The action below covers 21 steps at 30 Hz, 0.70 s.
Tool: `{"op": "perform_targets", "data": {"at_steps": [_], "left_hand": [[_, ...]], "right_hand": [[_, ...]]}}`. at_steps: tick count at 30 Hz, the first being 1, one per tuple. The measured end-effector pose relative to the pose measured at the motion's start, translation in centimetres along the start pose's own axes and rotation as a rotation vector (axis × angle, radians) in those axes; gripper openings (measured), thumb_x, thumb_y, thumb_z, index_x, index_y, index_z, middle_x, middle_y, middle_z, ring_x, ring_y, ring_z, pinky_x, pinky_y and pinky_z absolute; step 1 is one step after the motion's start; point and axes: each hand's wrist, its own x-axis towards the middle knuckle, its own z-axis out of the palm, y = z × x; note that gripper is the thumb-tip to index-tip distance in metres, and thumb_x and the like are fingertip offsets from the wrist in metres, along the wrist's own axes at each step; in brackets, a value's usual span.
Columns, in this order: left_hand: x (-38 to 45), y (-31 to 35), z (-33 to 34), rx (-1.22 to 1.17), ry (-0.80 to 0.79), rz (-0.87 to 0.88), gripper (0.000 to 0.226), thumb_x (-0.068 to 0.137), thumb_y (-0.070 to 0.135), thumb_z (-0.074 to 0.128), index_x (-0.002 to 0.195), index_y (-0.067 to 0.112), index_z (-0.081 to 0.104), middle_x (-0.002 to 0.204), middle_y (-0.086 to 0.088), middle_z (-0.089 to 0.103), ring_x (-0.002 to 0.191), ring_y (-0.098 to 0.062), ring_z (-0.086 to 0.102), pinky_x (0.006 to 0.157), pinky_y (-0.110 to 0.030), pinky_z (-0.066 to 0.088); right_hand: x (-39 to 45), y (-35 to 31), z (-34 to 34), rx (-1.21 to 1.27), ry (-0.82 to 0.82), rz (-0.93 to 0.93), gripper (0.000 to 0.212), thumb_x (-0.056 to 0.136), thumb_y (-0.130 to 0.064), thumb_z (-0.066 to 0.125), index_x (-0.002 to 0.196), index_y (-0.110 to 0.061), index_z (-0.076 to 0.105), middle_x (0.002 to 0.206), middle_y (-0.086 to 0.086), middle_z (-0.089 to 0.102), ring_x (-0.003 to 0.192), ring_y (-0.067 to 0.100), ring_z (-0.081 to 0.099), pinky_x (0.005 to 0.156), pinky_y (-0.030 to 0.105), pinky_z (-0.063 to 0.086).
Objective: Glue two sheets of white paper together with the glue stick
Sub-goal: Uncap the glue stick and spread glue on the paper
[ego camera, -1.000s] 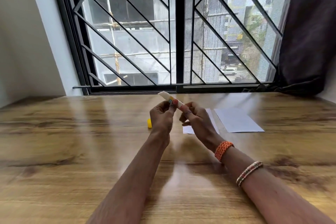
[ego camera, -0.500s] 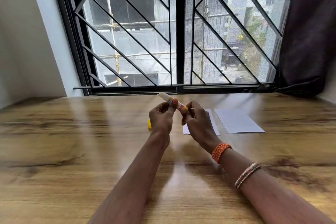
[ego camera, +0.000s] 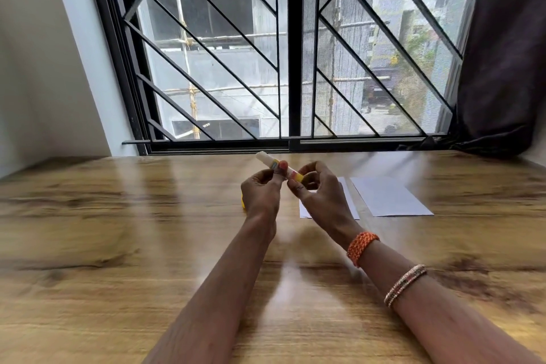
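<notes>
The glue stick [ego camera: 276,166] is held up above the wooden table [ego camera: 118,245], its uncapped whitish tip pointing up and to the left. My left hand [ego camera: 261,193] pinches its middle between thumb and fingers. My right hand [ego camera: 320,193] holds its yellow base end with the fingertips. Two white sheets lie flat on the table behind my hands: one sheet [ego camera: 351,204] is mostly hidden by my right hand, the other sheet [ego camera: 387,196] lies to its right, apart from it. A small yellow cap [ego camera: 243,203] peeks out on the table behind my left hand.
A barred window [ego camera: 289,47] runs along the table's far edge. A dark curtain [ego camera: 502,53] hangs at the right. A white wall [ego camera: 44,68] closes the left side.
Both hands stay on the glue stick in almost the same place. My right fingers have shifted a little at the base end.
</notes>
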Motion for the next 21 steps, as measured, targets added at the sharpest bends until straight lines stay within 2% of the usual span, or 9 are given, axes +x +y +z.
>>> {"op": "perform_targets", "data": {"at_steps": [1, 2, 5, 6, 10, 13, 16, 21], "left_hand": [[-0.03, 0.03, -0.01, 0.005, 0.002, -0.003, 0.03, 0.079, 0.034, 0.07, 0.09, 0.006, 0.071, 0.085, -0.003, 0.07, 0.061, -0.001, 0.047, 0.06, -0.019, 0.038], [-0.05, 0.06, 0.01, 0.011, 0.002, -0.007, 0.028, 0.079, 0.034, 0.07, 0.088, 0.007, 0.071, 0.08, -0.004, 0.07, 0.06, 0.0, 0.047, 0.059, -0.018, 0.039], [-0.09, 0.23, 0.16, -0.001, -0.025, -0.02, 0.015, 0.079, 0.029, 0.071, 0.077, 0.014, 0.069, 0.064, 0.008, 0.061, 0.048, 0.007, 0.051, 0.05, -0.01, 0.04], [-0.16, 0.27, 0.23, -0.008, -0.034, -0.018, 0.012, 0.08, 0.026, 0.071, 0.075, 0.015, 0.068, 0.063, 0.01, 0.06, 0.045, 0.009, 0.051, 0.048, -0.008, 0.039], [-0.54, 0.39, 0.5, -0.012, -0.084, -0.014, 0.009, 0.085, 0.02, 0.066, 0.084, 0.012, 0.07, 0.066, 0.01, 0.058, 0.059, 0.002, 0.05, 0.06, -0.016, 0.042], [-0.79, 0.5, 0.58, -0.022, -0.118, -0.012, 0.015, 0.087, 0.022, 0.063, 0.073, 0.021, 0.067, 0.067, 0.01, 0.06, 0.062, 0.0, 0.049, 0.064, -0.019, 0.043], [-0.74, 0.54, 0.39, -0.02, -0.114, 0.005, 0.016, 0.088, 0.024, 0.062, 0.074, 0.018, 0.067, 0.066, 0.009, 0.059, 0.059, 0.001, 0.049, 0.063, -0.018, 0.042], [-0.47, 0.95, 0.24, -0.049, -0.086, -0.01, 0.019, 0.089, 0.026, 0.06, 0.094, 0.01, 0.07, 0.069, 0.01, 0.06, 0.063, -0.003, 0.05, 0.061, -0.016, 0.043]], "right_hand": [[-0.01, 0.0, 0.07, -0.012, 0.006, -0.006, 0.018, 0.084, -0.019, 0.069, 0.091, -0.015, 0.054, 0.076, -0.001, 0.059, 0.069, 0.008, 0.055, 0.056, 0.012, 0.045], [0.04, 0.04, 0.09, -0.013, 0.009, -0.006, 0.016, 0.085, -0.017, 0.068, 0.09, -0.014, 0.054, 0.076, 0.0, 0.059, 0.069, 0.01, 0.054, 0.058, 0.015, 0.045], [0.26, 0.0, -0.18, -0.001, -0.033, 0.013, 0.007, 0.089, -0.011, 0.06, 0.086, -0.013, 0.054, 0.076, 0.009, 0.06, 0.069, 0.018, 0.053, 0.063, 0.038, 0.049], [0.29, 0.08, -0.32, -0.019, -0.045, 0.013, 0.008, 0.09, -0.009, 0.057, 0.083, -0.013, 0.054, 0.073, 0.009, 0.06, 0.067, 0.018, 0.052, 0.061, 0.04, 0.048], [0.12, 0.19, -0.47, -0.046, -0.012, 0.0, 0.039, 0.099, -0.017, 0.039, 0.063, -0.019, 0.054, 0.056, 0.005, 0.054, 0.052, 0.018, 0.048, 0.052, 0.038, 0.04], [0.1, 0.06, -0.42, -0.064, 0.03, -0.022, 0.048, 0.102, -0.025, 0.035, 0.058, -0.018, 0.053, 0.052, 0.005, 0.055, 0.049, 0.021, 0.051, 0.053, 0.042, 0.044], [-0.08, -0.04, -0.13, -0.098, 0.059, -0.097, 0.043, 0.102, -0.023, 0.036, 0.067, -0.012, 0.059, 0.053, 0.002, 0.059, 0.05, 0.019, 0.057, 0.054, 0.036, 0.046], [-0.33, -0.1, 0.26, -0.17, 0.113, -0.277, 0.02, 0.098, -0.024, 0.046, 0.086, -0.012, 0.056, 0.065, -0.003, 0.06, 0.053, 0.005, 0.052, 0.048, 0.022, 0.034]]}}
